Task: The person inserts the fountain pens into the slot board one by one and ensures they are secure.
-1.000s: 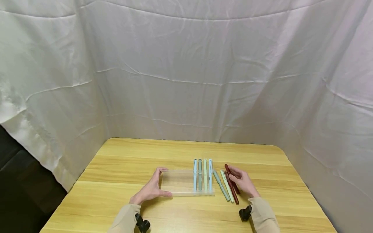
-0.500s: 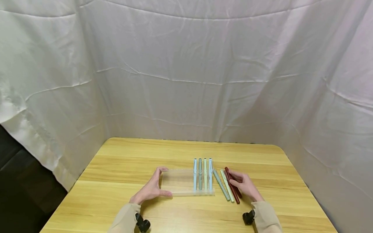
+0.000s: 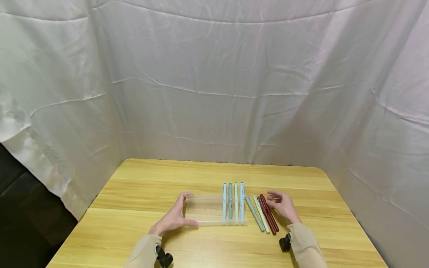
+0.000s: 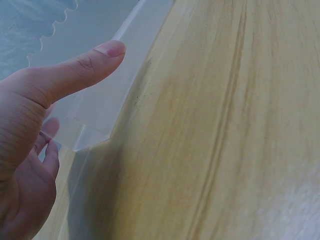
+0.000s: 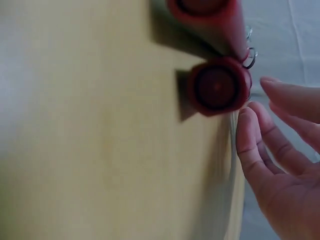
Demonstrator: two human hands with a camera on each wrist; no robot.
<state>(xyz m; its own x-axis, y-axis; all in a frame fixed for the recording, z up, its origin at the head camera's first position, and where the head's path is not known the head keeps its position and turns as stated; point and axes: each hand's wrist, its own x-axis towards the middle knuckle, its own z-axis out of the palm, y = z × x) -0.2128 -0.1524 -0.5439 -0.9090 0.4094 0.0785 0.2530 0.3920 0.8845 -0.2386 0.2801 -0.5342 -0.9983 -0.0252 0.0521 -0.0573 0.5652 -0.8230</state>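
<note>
My left hand (image 3: pixel 175 216) holds the left end of a clear plastic pen rack (image 3: pixel 205 210). In the left wrist view, the thumb lies over the near edge of the rack (image 4: pixel 102 102), which has a scalloped side. Several capped pens (image 3: pixel 230 201), light blue, grey and pale green, stand side by side at its right end. Beside the rack lie a grey-green pen (image 3: pixel 254 213), a pale green pen (image 3: pixel 261 214) and two dark red pens (image 3: pixel 268 215). My right hand (image 3: pixel 283 206) hovers just right of the red pens; the right wrist view shows its fingers apart from the nearer red pen (image 5: pixel 219 86).
Everything is on a wooden table (image 3: pixel 140 186) with rounded far corners. Pale grey curtains (image 3: pixel 214 93) hang behind it and along both sides. A dark surface (image 3: pixel 23 208) shows at the left edge.
The right hand has let go of the outer red pen, which now lies flat alongside the other red one, and moved slightly right. The left hand and the rack have stayed still.
</note>
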